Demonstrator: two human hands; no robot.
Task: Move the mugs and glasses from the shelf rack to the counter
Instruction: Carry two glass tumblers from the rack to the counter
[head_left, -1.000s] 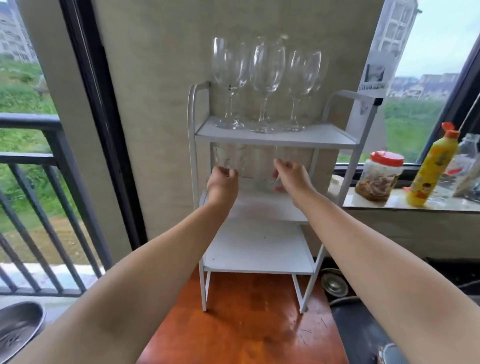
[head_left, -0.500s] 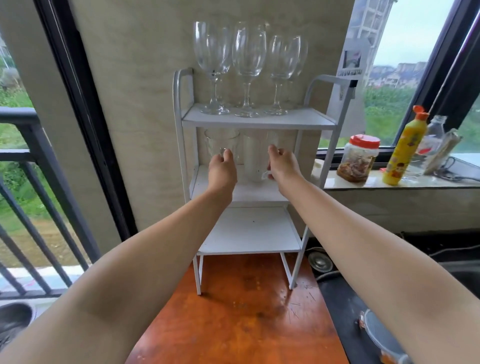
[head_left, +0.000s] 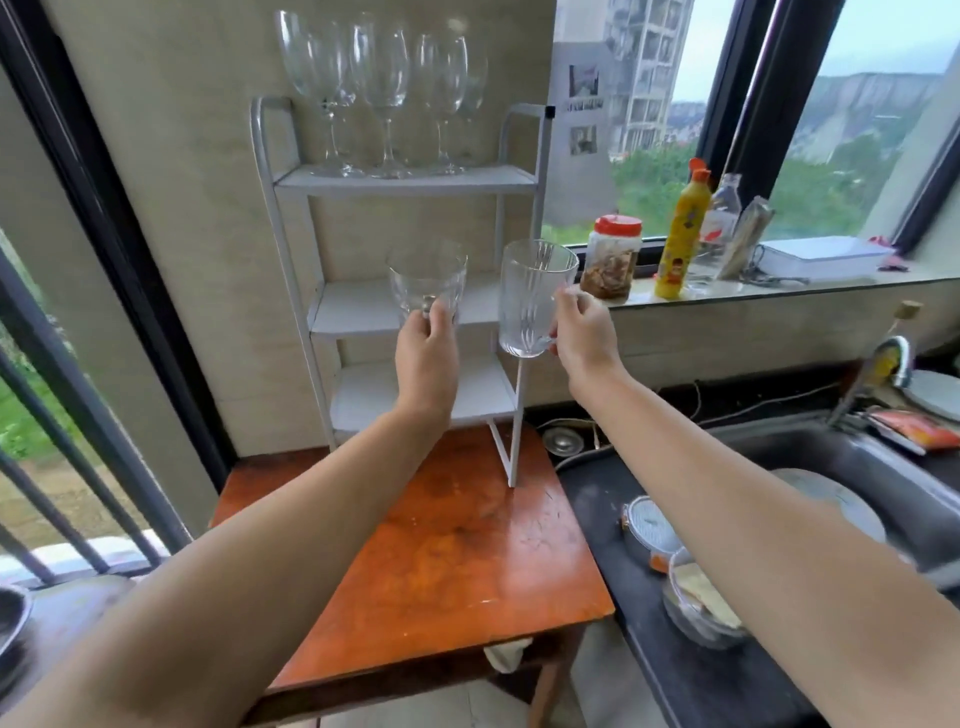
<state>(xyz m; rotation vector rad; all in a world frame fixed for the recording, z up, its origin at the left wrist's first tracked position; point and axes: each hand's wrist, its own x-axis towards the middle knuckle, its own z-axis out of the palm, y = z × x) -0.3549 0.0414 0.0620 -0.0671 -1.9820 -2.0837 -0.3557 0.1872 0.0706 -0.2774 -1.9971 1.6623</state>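
1. Left hand (head_left: 427, 353): fingers wrapped round the lower body of a short clear glass (head_left: 427, 283), held upright in the air in front of the rack's middle shelf.
2. Right hand (head_left: 581, 332): fingers closed on the handle of a tall ribbed glass mug (head_left: 535, 296), upright, just beside the rack's right post.
3. Change: half a second ago both vessels stood on the middle shelf with the hands reaching in; both are now lifted out.
4. Shelf rack (head_left: 405, 182): middle and lower shelves bare; wine glasses (head_left: 384, 78) remain on the top shelf.
5. Wooden table (head_left: 447, 545) below; dark counter (head_left: 613, 499) to the right.
6. Judgement: first pair cleared; set-down pending, stemware left.
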